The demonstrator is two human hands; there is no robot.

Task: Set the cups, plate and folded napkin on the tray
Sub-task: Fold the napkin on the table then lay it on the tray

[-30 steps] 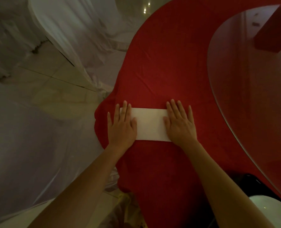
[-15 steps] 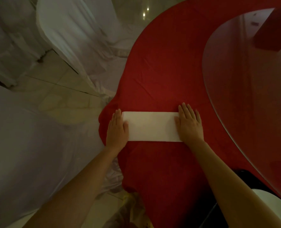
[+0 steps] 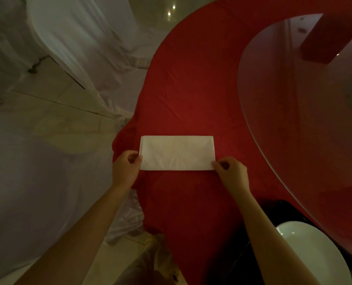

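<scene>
A white napkin (image 3: 177,152), folded into a long rectangle, lies flat on the red tablecloth (image 3: 191,89). My left hand (image 3: 125,171) pinches its near left corner. My right hand (image 3: 231,173) pinches its near right corner. At the lower right a white plate (image 3: 307,254) sits on a black tray (image 3: 274,212), partly behind my right forearm. No cups are in view.
A round glass turntable (image 3: 298,120) covers the table's right side, its rim close to the napkin's right end. The table edge runs just left of the napkin. White-draped chairs (image 3: 78,38) and pale floor tiles lie to the left.
Both hands slid outward off the napkin's top, from flat palms pressing it to fingers pinching its two near corners. The napkin now shows in full.
</scene>
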